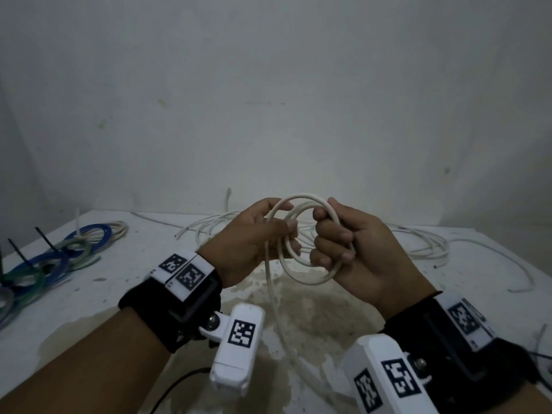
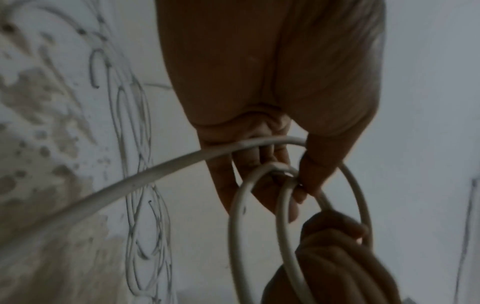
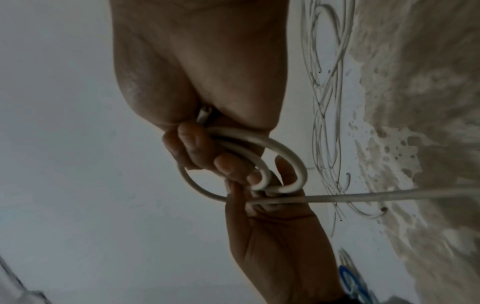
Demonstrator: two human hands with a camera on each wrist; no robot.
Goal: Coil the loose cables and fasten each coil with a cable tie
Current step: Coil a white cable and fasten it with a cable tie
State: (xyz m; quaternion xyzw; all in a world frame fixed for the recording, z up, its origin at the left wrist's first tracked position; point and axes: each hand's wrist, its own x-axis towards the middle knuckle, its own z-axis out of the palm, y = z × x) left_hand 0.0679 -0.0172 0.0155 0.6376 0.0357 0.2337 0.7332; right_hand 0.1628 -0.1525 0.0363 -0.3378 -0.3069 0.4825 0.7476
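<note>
Both hands hold a small coil of white cable (image 1: pixel 302 197) in the air above the table (image 1: pixel 125 294). My left hand (image 1: pixel 268 234) pinches the coil's left side between thumb and fingers; the wrist view shows the thumb (image 2: pixel 319 164) pressing the loops (image 2: pixel 235 216). My right hand (image 1: pixel 337 243) grips the coil's right side with fingers curled round the strands (image 3: pixel 291 152). The cable's free tail (image 1: pixel 270 291) hangs from the left hand down to the table. In the right wrist view the left hand (image 3: pixel 272 226) meets the right hand (image 3: pixel 207 152) at the loops.
Tied blue and green coils (image 1: pixel 59 258) with black cable ties sticking up lie at the table's left. Loose white cables (image 1: pixel 418 243) sprawl along the back and right. A stained patch (image 1: pixel 298 312) covers the middle. A grey wall stands close behind.
</note>
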